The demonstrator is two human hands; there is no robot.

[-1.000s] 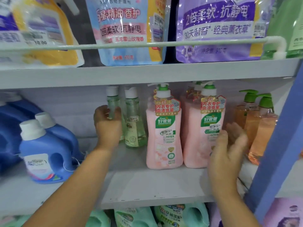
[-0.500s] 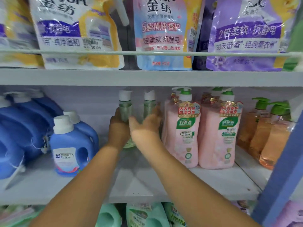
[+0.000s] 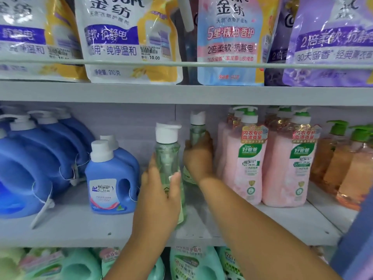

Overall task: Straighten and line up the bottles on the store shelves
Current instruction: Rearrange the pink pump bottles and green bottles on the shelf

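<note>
While the left hand wraps its fingers and thumb round the lower body of a clear green bottle with a white flip cap, the right hand grips a second green bottle of the same kind from its right side. Taking the first green bottle as the landmark, it stands near the front of the middle shelf, upright or nearly so; whether its base touches the shelf is hidden by the hand. The second bottle stands behind it and to its right, further back on the shelf, with its white cap showing above the fingers.

Just right of that second bottle stand two rows of pink pump bottles with green and white labels, the right hand's knuckles close against the nearest of them. Further right of the landmark come orange pump bottles with green pump heads. To the landmark's left stands a small blue detergent jug with a white cap and another directly behind it, and beyond these larger blue jugs in rows with tags on strings. Above the landmark, behind a thin rail, refill pouches in yellow-white, pale blue and purple stand on the upper shelf. Below it, teal jugs show under the shelf edge.
</note>
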